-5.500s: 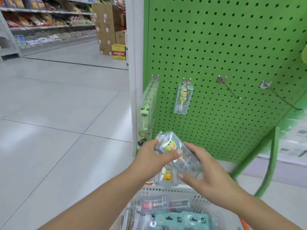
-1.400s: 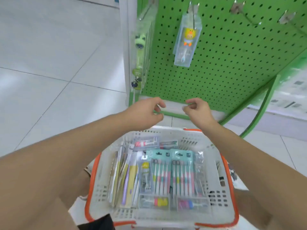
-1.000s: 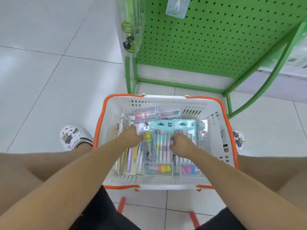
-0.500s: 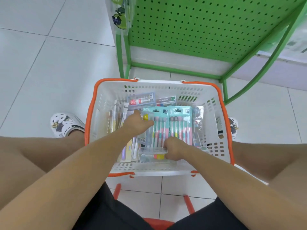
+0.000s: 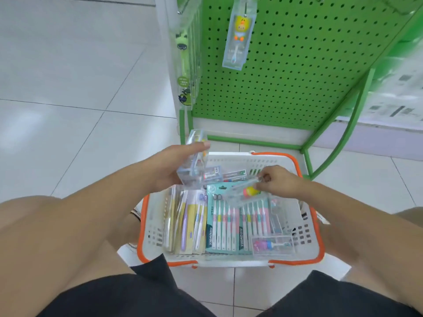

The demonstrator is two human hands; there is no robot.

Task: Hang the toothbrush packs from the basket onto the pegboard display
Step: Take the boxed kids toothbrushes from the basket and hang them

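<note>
A clear toothbrush pack (image 5: pixel 194 161) is gripped upright in the left hand (image 5: pixel 170 167), raised above the far left corner of the basket (image 5: pixel 317 234); a second clear pack (image 5: pixel 242 191) with a yellow and orange figure lies tilted over the basket, pinched at its end by the right hand (image 5: pixel 278 181); beneath, teal multi-packs (image 5: pixel 225 227), yellow-carded brushes (image 5: pixel 187 220) and a small clear pack with a pink figure (image 5: pixel 272 245) fill the white, orange-rimmed basket on the tiled floor (image 5: pixel 68 99); beyond it stands the green pegboard (image 5: pixel 297 53), where a duck-figure pack (image 5: pixel 239 33) hangs, with green-figure packs (image 5: pixel 184 56) hanging on its left side.
</note>
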